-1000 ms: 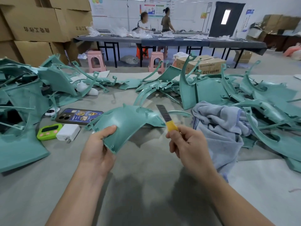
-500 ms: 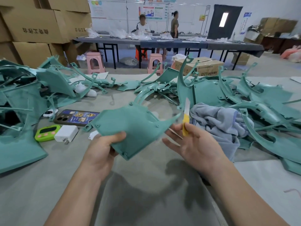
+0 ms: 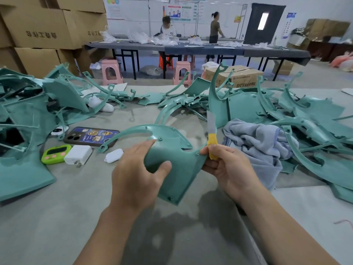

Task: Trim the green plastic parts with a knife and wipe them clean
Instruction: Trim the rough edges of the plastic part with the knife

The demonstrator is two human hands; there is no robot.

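I hold a curved green plastic part above the table in front of me. My left hand grips its left side, thumb on the upper face. My right hand pinches the part's right edge and also holds a knife with a yellow-wrapped handle, its blade pointing up and away. A grey-blue cloth lies crumpled just right of my right hand. Heaps of green plastic parts sit at the left and at the right.
A phone, a green timer, a white charger and a small white case lie left of the held part. Cardboard boxes stand at the back left. Two people work at a far dark table.
The part has been turned so its thin arc now points left. My right hand has moved in and taken hold of its right edge, with the knife still upright.
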